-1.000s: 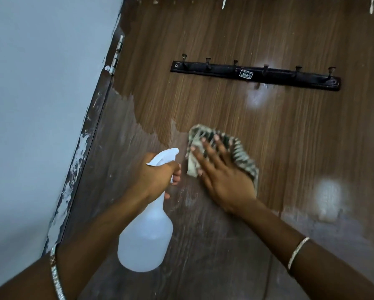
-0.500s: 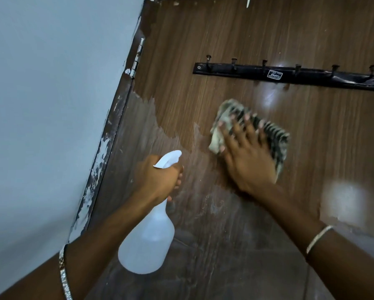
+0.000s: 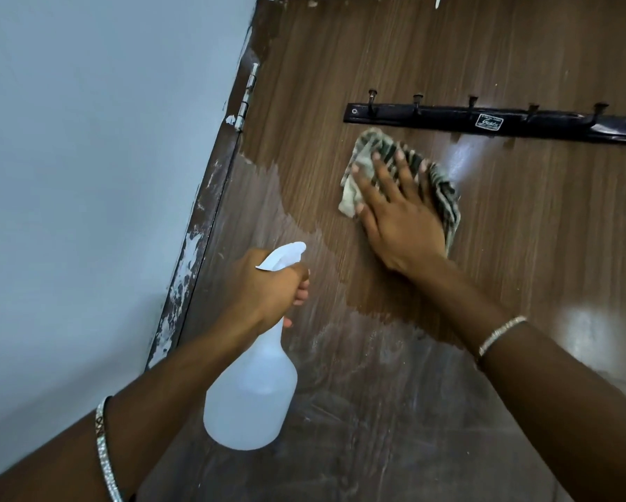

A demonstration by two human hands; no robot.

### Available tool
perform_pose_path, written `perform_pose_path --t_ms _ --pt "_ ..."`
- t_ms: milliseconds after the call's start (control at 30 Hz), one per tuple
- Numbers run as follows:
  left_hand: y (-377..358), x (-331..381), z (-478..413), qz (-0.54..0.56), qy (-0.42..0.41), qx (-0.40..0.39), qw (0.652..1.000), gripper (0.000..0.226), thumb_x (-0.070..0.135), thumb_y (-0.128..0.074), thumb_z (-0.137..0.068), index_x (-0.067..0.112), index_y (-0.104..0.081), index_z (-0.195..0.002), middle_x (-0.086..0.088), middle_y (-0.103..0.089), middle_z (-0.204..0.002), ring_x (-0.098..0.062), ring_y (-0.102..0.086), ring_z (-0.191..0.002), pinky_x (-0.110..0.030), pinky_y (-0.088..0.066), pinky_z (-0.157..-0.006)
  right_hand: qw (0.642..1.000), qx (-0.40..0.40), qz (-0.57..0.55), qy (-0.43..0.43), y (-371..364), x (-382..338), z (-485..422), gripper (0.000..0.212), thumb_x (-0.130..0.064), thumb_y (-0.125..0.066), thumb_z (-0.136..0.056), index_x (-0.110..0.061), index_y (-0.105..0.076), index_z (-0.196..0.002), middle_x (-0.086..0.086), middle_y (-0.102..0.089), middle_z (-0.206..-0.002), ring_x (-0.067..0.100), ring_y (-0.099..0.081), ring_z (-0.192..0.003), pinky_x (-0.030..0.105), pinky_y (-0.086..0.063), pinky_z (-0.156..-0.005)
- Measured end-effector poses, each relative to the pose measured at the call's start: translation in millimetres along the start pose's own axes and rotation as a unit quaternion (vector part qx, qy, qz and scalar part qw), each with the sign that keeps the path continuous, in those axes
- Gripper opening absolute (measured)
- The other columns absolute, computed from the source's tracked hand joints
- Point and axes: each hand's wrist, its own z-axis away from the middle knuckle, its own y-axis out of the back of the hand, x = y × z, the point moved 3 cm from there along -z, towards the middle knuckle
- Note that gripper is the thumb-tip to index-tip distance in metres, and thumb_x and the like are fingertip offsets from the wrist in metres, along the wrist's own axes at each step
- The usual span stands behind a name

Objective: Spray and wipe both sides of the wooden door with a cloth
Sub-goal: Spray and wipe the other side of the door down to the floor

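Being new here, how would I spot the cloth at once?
Start at the brown door. Just below the left end of its black hook rail, the right hand presses flat on the cloth. It is the only soft, crumpled thing there, striped dark and pale.

a black hook rail (image 3: 431, 115), a metal hinge (image 3: 249, 92), a blue wall (image 3: 87, 175).

Right grip (image 3: 402, 219) presses a seemingly striped cloth (image 3: 446, 202) to the door (image 3: 521, 248) under the hook rail (image 3: 431, 116); left grip (image 3: 264, 289) holds the spray bottle (image 3: 250, 400).

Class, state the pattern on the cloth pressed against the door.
The cloth shows dark-and-pale checks, seen best in the head view.
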Motion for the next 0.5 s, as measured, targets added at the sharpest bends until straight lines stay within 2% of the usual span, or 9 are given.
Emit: perform_pose_path --t_ms 67,133,233,333,400,500 --pt "5.5 -0.7 -0.5 -0.003 -0.015 0.013 1.0 0.023 0.022 -0.06 -0.096 0.016 -0.068 -0.075 -0.004 -0.072 -0.076 -0.012 -0.07 -0.068 -0.025 -0.053 -0.052 0.998 -0.019 0.0 0.06 -13.6 -25.7 35.5 0.058 -0.048 -0.015 -0.11 -0.032 -0.007 -0.166 0.001 -0.002 -0.174 0.027 0.011 -0.159 0.05 0.007 -0.128" --pt "9.9 -1.5 -0.5 -0.002 -0.024 0.023 0.999 0.022 0.021 -0.061 -0.094 0.017 -0.069 -0.073 -0.002 -0.073 -0.073 -0.013 -0.071 -0.066 -0.026 -0.053 -0.052 0.993 -0.035 -0.001 0.114 -26.1 -46.2 68.8 0.057 -0.044 -0.022 -0.111 -0.03 -0.015 -0.166 0.001 -0.006 -0.174 0.027 0.007 -0.16 0.05 0.001 -0.129" --pt "15.4 -5.0 -3.3 -0.009 -0.015 0.017 1.0 0.022 0.021 -0.061 -0.094 0.017 -0.069 -0.074 -0.001 -0.072 -0.07 -0.014 -0.071 -0.066 -0.027 -0.055 -0.053 0.989 -0.036 0.007 0.144 -24.1 -45.8 65.4 0.055 -0.044 -0.026 -0.111 -0.031 -0.022 -0.164 0.0 -0.013 -0.173 0.025 0.001 -0.16 0.051 -0.003 -0.129" --pt "19.5 -10.2 -10.9 -0.005 0.006 -0.002 1.0 0.023 0.021 -0.061 -0.095 0.016 -0.069 -0.074 -0.004 -0.073 -0.073 -0.019 -0.072 -0.072 -0.032 -0.058 -0.059 0.995 -0.046 -0.023 0.085 -8.7 -22.9 8.4 0.058 -0.05 -0.014 -0.109 -0.037 -0.008 -0.165 -0.003 -0.002 -0.174 0.022 0.012 -0.159 0.039 0.011 -0.125" --pt "23.4 -13.1 -13.4 -0.003 0.011 -0.006 1.0 0.023 0.021 -0.062 -0.095 0.017 -0.069 -0.074 -0.004 -0.073 -0.074 -0.02 -0.072 -0.073 -0.035 -0.059 -0.062 0.999 -0.03 -0.018 0.035 0.5 -7.5 -28.3 0.056 -0.05 -0.015 -0.111 -0.038 -0.006 -0.165 -0.002 -0.001 -0.174 0.023 0.012 -0.159 0.043 0.015 -0.125" --pt "31.7 -13.7 -13.6 -0.003 0.003 0.008 1.0 0.024 0.022 -0.063 -0.095 0.018 -0.068 -0.072 -0.002 -0.072 -0.072 -0.017 -0.071 -0.069 -0.032 -0.058 -0.058 1.0 0.004 0.009 -0.005 2.1 -8.8 -44.9 0.055 -0.047 -0.018 -0.112 -0.036 -0.009 -0.165 0.001 -0.006 -0.174 0.026 0.008 -0.16 0.05 0.01 -0.127"
